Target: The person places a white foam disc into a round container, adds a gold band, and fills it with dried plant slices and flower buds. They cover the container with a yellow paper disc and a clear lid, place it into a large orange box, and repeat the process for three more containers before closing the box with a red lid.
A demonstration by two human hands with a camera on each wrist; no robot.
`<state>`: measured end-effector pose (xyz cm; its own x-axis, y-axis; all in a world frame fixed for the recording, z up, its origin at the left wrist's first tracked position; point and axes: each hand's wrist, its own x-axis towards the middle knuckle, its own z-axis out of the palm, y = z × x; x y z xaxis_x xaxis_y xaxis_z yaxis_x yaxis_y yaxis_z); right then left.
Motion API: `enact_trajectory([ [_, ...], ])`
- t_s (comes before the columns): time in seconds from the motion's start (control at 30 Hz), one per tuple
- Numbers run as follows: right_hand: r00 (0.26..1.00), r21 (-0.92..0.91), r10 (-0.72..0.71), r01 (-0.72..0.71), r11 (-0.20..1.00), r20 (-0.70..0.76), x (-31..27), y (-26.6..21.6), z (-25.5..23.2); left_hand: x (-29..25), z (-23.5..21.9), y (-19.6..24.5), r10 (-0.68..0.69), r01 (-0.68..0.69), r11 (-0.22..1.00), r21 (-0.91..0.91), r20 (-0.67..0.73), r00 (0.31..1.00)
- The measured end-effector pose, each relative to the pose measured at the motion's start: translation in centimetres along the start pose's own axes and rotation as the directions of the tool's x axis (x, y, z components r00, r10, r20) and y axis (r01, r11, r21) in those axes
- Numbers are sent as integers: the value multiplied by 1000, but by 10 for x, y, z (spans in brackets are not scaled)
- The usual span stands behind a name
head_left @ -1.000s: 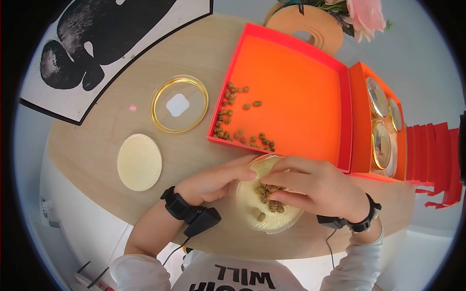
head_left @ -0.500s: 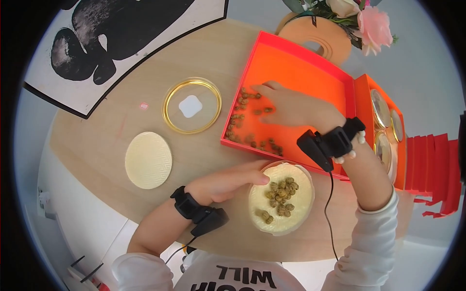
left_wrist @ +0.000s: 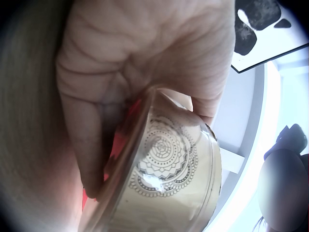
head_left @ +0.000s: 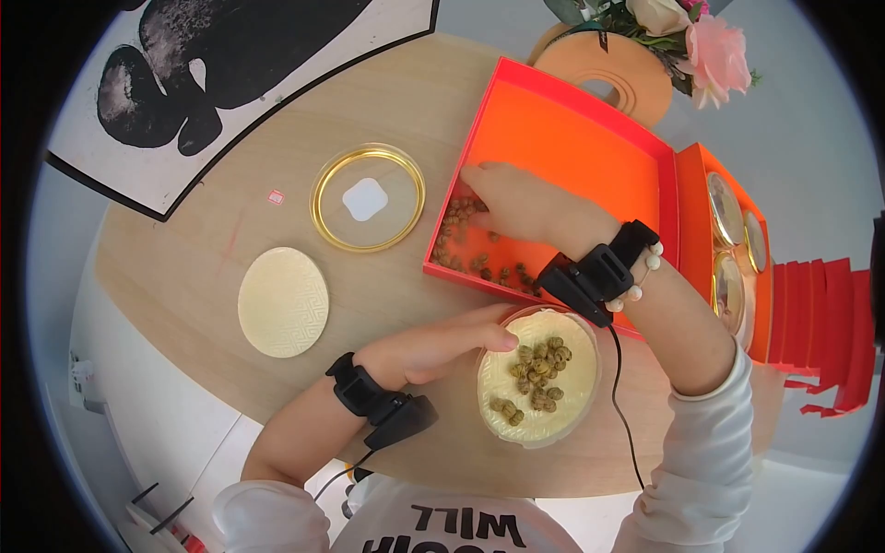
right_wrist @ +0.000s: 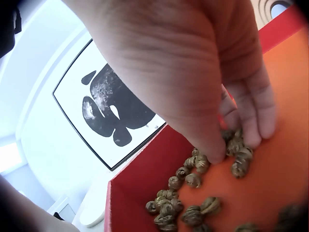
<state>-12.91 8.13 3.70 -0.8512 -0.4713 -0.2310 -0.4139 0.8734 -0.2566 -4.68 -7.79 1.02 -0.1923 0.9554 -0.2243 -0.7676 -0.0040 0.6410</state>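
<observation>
The left hand (head_left: 438, 348) grips the rim of a round clear tub (head_left: 579, 410), thumb over its edge; the left wrist view shows the tub's patterned side (left_wrist: 166, 150) between thumb and fingers. On the tub's cream-coloured top lie several brown-green curled pellets (head_left: 537, 370). Inside the left part of the orange box (head_left: 581, 138) is the right hand (head_left: 530, 207), fingers pointing down. In the right wrist view its thumb and fingertips close around a few pellets (right_wrist: 236, 147), with more pellets (right_wrist: 166, 208) along the red wall.
A gold-rimmed clear lid (head_left: 419, 198) and a cream disc (head_left: 283, 302) lie left of the box. To the right stands a compartment with gold-rimmed tubs (head_left: 726, 210), beside red folded strips (head_left: 816, 318). Flowers (head_left: 717, 57) and a tan round object (head_left: 636, 78) are behind.
The right hand has moved from above the tub up into the box, and its fingers have drawn together around pellets. The left hand has kept hold of the tub.
</observation>
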Motion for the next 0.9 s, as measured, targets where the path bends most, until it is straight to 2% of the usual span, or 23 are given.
enact_trajectory([
  [0.03,999,22,-25,25,999,-25,0,2,2,0,0,1,-5,5,1000,-1,-2,1000],
  [0.13,998,37,20,-22,999,55,-4,-5,-8,-1,1,1,11,-11,1000,-22,13,1000],
  [0.23,997,131,-32,42,990,-71,-13,0,-7,-2,2,2,9,-9,1000,-19,-1,1000],
  [0.43,990,252,21,15,968,-136,-36,7,-16,0,-1,-1,37,-37,999,-21,18,999],
  [0.63,965,383,40,65,922,-261,-89,-28,-50,0,0,-2,42,-42,998,-46,-7,999],
  [0.73,978,457,140,-56,888,-152,-123,-48,-61,-2,1,0,26,-27,998,-58,-29,999],
  [0.83,962,360,14,88,929,-272,-149,-53,-40,-2,3,1,15,-16,998,-60,-17,1000],
  [0.9,963,336,32,62,940,-267,-157,-57,-33,-3,3,1,15,-16,998,-58,-9,1000],
])
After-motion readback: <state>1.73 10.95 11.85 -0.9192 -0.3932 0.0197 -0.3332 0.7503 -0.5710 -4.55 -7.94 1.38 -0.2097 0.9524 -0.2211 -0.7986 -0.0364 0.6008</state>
